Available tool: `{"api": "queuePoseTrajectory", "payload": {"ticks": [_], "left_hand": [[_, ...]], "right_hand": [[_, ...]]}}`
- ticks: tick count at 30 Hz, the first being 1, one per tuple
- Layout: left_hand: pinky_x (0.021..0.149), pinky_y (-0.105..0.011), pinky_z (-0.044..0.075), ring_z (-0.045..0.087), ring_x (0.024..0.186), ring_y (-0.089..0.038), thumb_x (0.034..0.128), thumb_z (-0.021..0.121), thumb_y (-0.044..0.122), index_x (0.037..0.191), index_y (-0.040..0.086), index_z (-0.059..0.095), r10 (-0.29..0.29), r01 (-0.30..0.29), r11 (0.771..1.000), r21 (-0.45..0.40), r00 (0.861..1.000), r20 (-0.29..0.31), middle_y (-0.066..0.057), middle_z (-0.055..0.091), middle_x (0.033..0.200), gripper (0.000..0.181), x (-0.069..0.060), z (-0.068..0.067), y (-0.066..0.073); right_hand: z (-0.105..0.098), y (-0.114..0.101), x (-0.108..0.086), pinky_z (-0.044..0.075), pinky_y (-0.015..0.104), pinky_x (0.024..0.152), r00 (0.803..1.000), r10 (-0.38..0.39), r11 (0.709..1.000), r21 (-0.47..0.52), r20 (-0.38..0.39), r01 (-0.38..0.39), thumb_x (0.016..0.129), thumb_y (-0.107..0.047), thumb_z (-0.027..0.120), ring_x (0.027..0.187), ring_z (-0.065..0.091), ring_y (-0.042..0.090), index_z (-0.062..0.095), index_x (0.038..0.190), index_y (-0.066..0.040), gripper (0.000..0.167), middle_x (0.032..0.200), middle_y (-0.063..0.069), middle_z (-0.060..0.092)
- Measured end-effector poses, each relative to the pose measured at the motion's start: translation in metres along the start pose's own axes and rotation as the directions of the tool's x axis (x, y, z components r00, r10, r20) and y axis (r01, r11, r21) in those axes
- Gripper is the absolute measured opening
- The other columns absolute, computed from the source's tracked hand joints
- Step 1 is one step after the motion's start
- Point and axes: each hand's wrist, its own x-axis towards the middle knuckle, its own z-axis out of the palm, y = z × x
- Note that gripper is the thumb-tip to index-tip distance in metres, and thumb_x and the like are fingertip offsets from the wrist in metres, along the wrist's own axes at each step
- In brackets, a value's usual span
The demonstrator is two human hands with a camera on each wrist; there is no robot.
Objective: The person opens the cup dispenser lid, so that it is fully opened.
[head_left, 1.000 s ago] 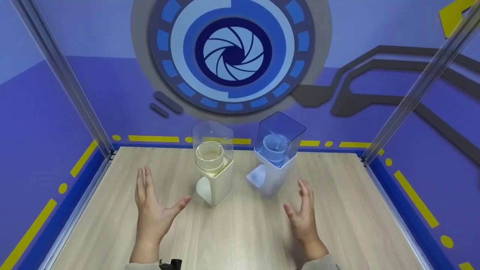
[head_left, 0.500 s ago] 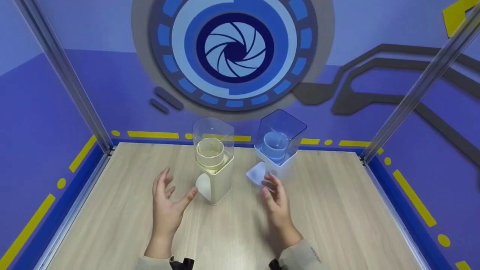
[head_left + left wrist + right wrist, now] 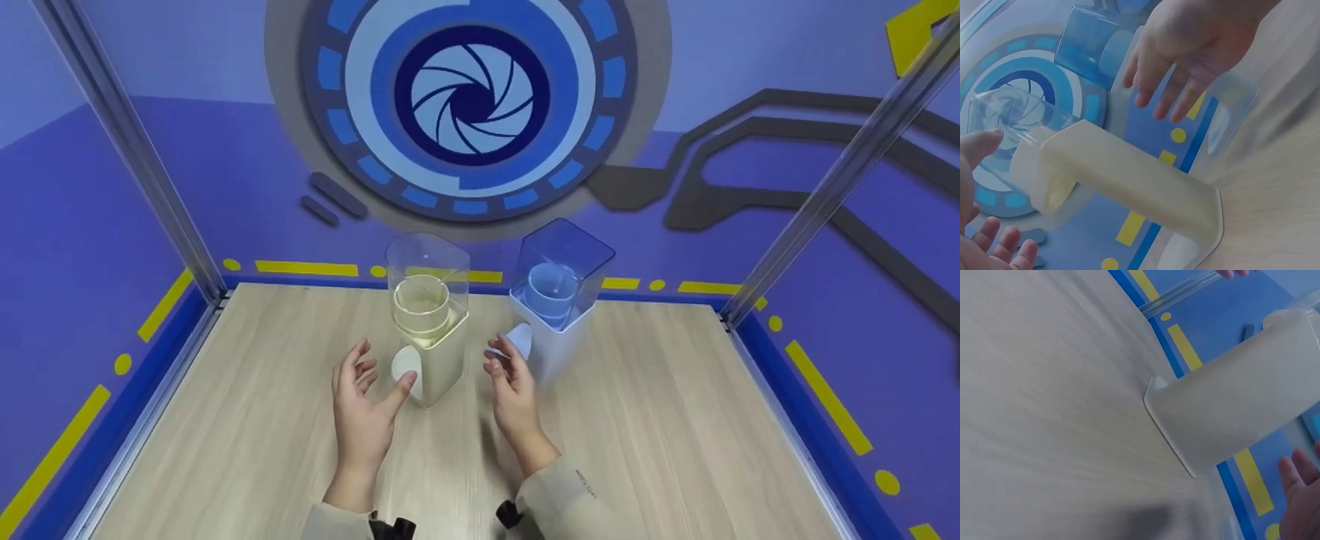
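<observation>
A tall cream dispenser with a clear top and a round inner cup stands upright on the table. To its right is a similar pale blue dispenser with a blue-tinted top. Just in front and left of the cream one, my left hand is held up, thumb spread from loosely bent fingers, holding nothing. On the other side my right hand, likewise holding nothing, hides part of the blue dispenser's foot plate. In the left wrist view the cream dispenser lies between both hands, apart from the right palm.
The light wood table is bounded by a blue patterned wall behind and walls at both sides. Metal posts rise at the back corners. A dark device is strapped at each wrist.
Both hands have moved inward around the cream dispenser, the left to the right and the right to the left, and their fingers have bent somewhat. The two dispensers stay in place.
</observation>
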Motion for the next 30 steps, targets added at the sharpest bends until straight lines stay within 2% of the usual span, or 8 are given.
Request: {"api": "queuePoseTrajectory", "payload": {"ticks": [5,7,12,17,20,26,30], "left_hand": [[0.118,-0.035,0.053,0.057,0.136,-0.029,0.092,0.095,0.009,0.159,0.004,0.057,0.032,-0.031,0.999,0.019,0.998,-0.059,-0.015,0.06,0.151,0.077,-0.005,0.017,-0.004],[0.117,-0.035,0.053,0.057,0.134,-0.028,0.0906,0.095,0.007,0.156,0.003,0.059,0.043,-0.042,0.999,0.02,0.996,-0.082,-0.016,0.06,0.147,0.075,-0.006,0.025,-0.006],[0.111,-0.034,0.055,0.059,0.127,-0.03,0.0886,0.096,0.005,0.151,0.0,0.063,0.053,-0.051,0.999,0.018,0.991,-0.122,-0.019,0.061,0.142,0.071,-0.006,0.044,-0.01],[0.109,-0.042,0.06,0.062,0.124,-0.031,0.0878,0.096,0.003,0.147,-0.001,0.066,0.058,-0.059,0.998,0.002,0.987,-0.149,-0.019,0.061,0.14,0.066,-0.003,0.057,-0.012],[0.109,-0.043,0.061,0.064,0.125,-0.031,0.0882,0.096,0.002,0.143,-0.001,0.07,0.081,-0.081,0.997,0.007,0.983,-0.164,-0.018,0.062,0.139,0.061,-0.002,0.062,-0.012],[0.109,-0.025,0.061,0.067,0.133,-0.032,0.0895,0.094,0.0,0.139,-0.006,0.075,0.146,-0.144,0.989,0.024,0.963,-0.228,-0.019,0.064,0.145,0.054,0.0,0.068,-0.009],[0.107,-0.029,0.065,0.07,0.133,-0.037,0.0926,0.091,-0.001,0.141,-0.009,0.073,0.152,-0.159,0.987,-0.008,0.959,-0.24,-0.022,0.066,0.148,0.052,0.002,0.071,-0.007]], "right_hand": [[0.013,-0.001,0.009,0.059,0.032,0.119,0.999,-0.03,0.997,-0.07,-0.019,0.028,0.115,0.001,0.055,0.143,0.064,0.047,0.048,0.162,0.013,0.048,0.153,0.036,0.061],[0.017,-0.003,0.016,0.059,0.038,0.121,0.999,-0.039,0.994,-0.106,-0.011,0.038,0.116,-0.001,0.056,0.144,0.062,0.053,0.05,0.162,0.011,0.048,0.154,0.035,0.062],[0.026,-0.007,0.033,0.055,0.053,0.126,0.998,-0.051,0.983,-0.174,0.035,0.056,0.118,-0.007,0.054,0.146,0.063,0.047,0.054,0.162,0.005,0.045,0.157,0.029,0.064],[0.028,-0.007,0.045,0.051,0.056,0.128,0.997,-0.041,0.978,-0.202,0.073,0.055,0.119,-0.007,0.052,0.148,0.063,0.043,0.056,0.162,0.004,0.044,0.158,0.025,0.065],[0.028,-0.006,0.05,0.052,0.053,0.128,0.996,-0.04,0.98,-0.191,0.073,0.054,0.119,-0.005,0.051,0.147,0.064,0.042,0.055,0.161,0.005,0.044,0.156,0.025,0.066],[0.03,-0.007,0.055,0.054,0.043,0.127,0.996,-0.064,0.986,-0.152,0.064,0.074,0.119,-0.006,0.052,0.146,0.065,0.042,0.058,0.159,0.007,0.043,0.155,0.026,0.068],[0.033,-0.01,0.057,0.055,0.028,0.122,0.996,-0.064,0.989,-0.131,0.064,0.072,0.118,-0.009,0.055,0.145,0.066,0.038,0.061,0.155,0.008,0.041,0.155,0.026,0.068]]}}
